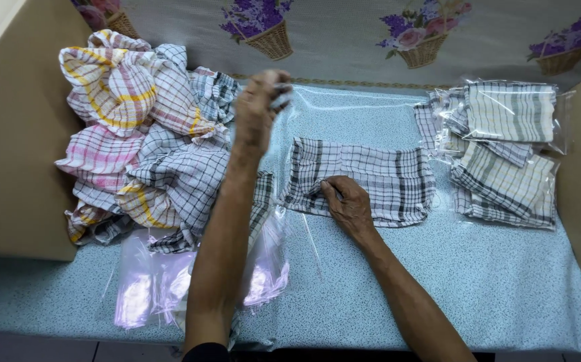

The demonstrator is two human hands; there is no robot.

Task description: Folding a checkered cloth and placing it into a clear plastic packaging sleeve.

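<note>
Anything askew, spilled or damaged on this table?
Nothing damaged or spilled. The loose cloths lie in a crumpled heap on the left, unlike the bagged cloths stacked on the right. Empty clear bags overhang the table's near edge.

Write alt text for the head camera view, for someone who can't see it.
A person's right hand presses a folded checked cloth flat inside a clear bag on a blue table, while the left hand lifts the bag's edge. Loose cloths are piled at left, bagged cloths at right.

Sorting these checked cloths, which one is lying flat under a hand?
The folded grey-and-white checked cloth at the table's middle, under the right hand; the others are heaped left or bagged right.
</note>
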